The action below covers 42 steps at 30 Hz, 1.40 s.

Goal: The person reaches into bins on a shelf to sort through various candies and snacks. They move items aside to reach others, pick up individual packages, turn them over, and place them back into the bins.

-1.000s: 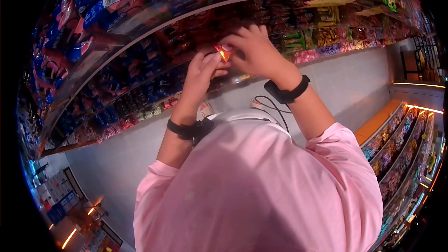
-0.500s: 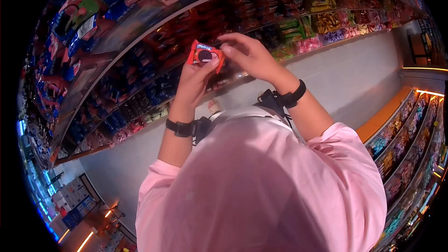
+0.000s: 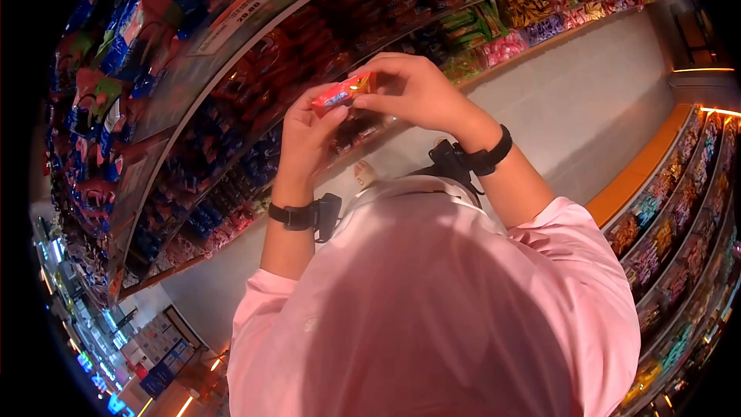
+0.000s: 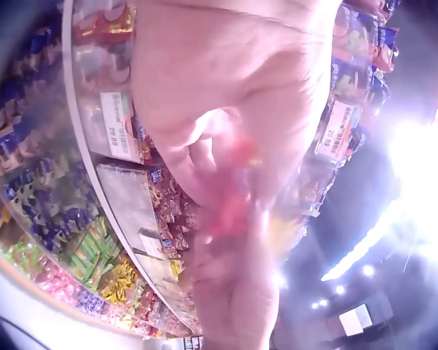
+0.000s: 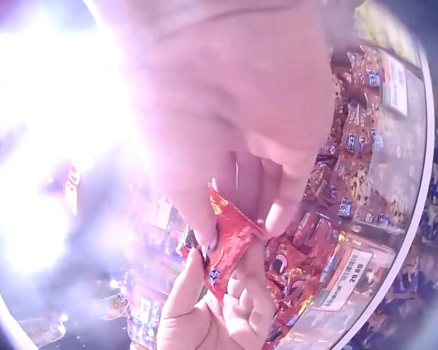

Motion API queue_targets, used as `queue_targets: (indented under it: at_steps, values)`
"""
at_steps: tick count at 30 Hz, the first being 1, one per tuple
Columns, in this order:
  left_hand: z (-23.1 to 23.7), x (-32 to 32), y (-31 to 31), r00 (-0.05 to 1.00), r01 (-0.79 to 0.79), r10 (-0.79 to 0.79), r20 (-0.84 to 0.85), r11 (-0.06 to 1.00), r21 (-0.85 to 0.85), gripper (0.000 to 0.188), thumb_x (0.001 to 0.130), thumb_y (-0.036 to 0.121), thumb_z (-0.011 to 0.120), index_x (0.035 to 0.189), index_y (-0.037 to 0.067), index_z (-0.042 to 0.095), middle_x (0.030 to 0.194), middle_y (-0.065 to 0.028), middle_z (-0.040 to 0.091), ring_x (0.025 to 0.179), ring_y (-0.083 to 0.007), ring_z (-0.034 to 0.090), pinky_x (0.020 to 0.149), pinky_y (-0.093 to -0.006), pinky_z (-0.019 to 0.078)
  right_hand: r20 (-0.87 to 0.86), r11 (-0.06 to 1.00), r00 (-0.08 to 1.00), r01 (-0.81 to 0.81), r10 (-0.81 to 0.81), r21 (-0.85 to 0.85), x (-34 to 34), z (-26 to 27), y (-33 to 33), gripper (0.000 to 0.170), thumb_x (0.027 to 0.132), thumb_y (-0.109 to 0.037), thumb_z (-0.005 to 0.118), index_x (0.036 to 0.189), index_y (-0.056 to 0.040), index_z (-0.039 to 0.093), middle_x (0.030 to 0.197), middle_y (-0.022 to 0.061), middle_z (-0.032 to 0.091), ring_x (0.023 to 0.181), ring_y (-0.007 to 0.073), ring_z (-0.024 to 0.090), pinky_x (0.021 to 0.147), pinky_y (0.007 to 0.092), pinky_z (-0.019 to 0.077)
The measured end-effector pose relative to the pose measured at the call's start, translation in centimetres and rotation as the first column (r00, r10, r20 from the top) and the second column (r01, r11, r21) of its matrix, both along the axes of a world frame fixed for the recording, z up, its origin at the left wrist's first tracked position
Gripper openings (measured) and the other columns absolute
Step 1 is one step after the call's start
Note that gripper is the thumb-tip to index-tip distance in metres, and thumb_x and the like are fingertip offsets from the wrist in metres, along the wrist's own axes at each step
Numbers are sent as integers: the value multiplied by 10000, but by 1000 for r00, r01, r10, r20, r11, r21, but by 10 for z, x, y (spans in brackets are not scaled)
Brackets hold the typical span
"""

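Observation:
A small red wrapped snack packet (image 3: 340, 96) is held between both hands over the lower shelves. My left hand (image 3: 302, 137) pinches its left end, thumb on the near side. At the other end, my right hand (image 3: 432, 96) grips it between thumb and fingers. In the right wrist view the packet (image 5: 232, 240) shows a pointed corner, a blue-and-white logo and part of a dark round picture, with fingertips of both hands on it. The left wrist view has it blurred and partly covered by fingers.
Curved tiered shelves hold blue packs (image 3: 116, 38), red packs (image 3: 309, 46), and green packs (image 3: 471, 27) beyond. A price tag (image 3: 235, 19) sits on the upper shelf's clear front. More candy bins (image 3: 656, 239) stand at the right, above an orange ledge (image 3: 644, 170). Pale floor (image 3: 556, 93) lies below.
Half a second ago the left hand alone held the packet with its round picture showing; the right hand has since come onto it. The packet is now turned, and the head view has swung.

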<state>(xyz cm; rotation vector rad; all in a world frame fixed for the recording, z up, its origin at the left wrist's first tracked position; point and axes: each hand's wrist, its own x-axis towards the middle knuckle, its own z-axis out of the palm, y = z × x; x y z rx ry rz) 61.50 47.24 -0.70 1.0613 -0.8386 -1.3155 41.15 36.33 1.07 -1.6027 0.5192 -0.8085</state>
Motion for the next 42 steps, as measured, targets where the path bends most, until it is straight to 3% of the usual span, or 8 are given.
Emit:
queue_targets:
  at_steps: [9, 18, 21, 24, 32, 35, 40, 42]
  values:
    - [-7, 23, -30, 914, -156, 130, 385, 987, 37, 318, 980, 141, 778, 1234, -30, 692, 1188, -67, 732, 1080, -147, 681, 991, -299, 520, -157, 990, 985, 51, -72, -131, 17, -6, -26, 254, 950, -139, 806, 1141, 19, 753, 893, 82, 769, 782, 103, 681, 713, 296, 554]
    - [-15, 71, -99, 239, -170, 228, 944, 967, -191, 312, 1004, 233, 745, 1280, 92, 707, 1117, -132, 757, 1014, -263, 740, 858, -398, 565, -410, 893, 839, 179, -358, -413, 68, -4, -70, 247, 780, -132, 682, 705, 101, 649, 702, 317, 634, 722, 500, 673, 712, 544, 571]
    - [-11, 75, -109, 519, -160, 275, 809, 961, -224, 401, 991, 206, 738, 1374, 115, 657, 1198, -158, 747, 1063, -333, 738, 882, -444, 574, -473, 896, 808, 142, -351, -422, 68, -3, -63, 243, 800, -146, 689, 781, 96, 675, 757, 314, 666, 777, 492, 691, 734, 544, 574]
    - [15, 73, -110, -4, 57, 260, 965, 964, -260, 480, 966, 210, 757, 1422, 128, 631, 1262, -169, 726, 1097, -374, 717, 883, -464, 576, -286, 847, 853, 283, -437, -450, 66, -18, -52, 284, 846, -179, 716, 950, 85, 705, 837, 309, 704, 839, 488, 700, 774, 532, 580]
    - [-3, 94, -154, 234, 180, 179, 956, 958, -223, 608, 934, 267, 789, 1485, 122, 576, 1317, -200, 699, 1162, -406, 690, 923, -476, 570, -206, 885, 902, 289, -380, -366, 42, -29, -30, 361, 917, -235, 749, 1190, -5, 700, 908, 248, 743, 884, 445, 726, 779, 483, 579]
    - [5, 104, -160, -115, 189, 171, 979, 971, -148, 628, 949, 259, 787, 1503, 90, 543, 1316, -209, 696, 1165, -361, 702, 926, -446, 576, -160, 907, 925, 284, -344, -310, 44, -39, -29, 329, 910, -212, 734, 1168, -13, 691, 960, 236, 747, 927, 446, 718, 798, 497, 570]
    - [9, 125, -168, 757, 17, -54, 651, 998, 62, 373, 1024, 99, 695, 1386, 30, 638, 1204, -129, 748, 1103, -206, 705, 935, -352, 579, -75, 922, 950, 272, -303, -276, 47, -47, -30, 285, 902, -191, 727, 1112, -6, 670, 968, 236, 740, 938, 455, 705, 793, 522, 559]
    - [17, 131, -164, 197, 89, 110, 974, 988, -130, 286, 1034, 107, 688, 1308, 26, 693, 1206, -128, 754, 1107, -226, 711, 942, -353, 575, -20, 904, 937, 329, -348, -272, 53, -44, -29, 273, 901, -180, 727, 1095, -1, 658, 958, 231, 738, 933, 458, 701, 810, 536, 552]
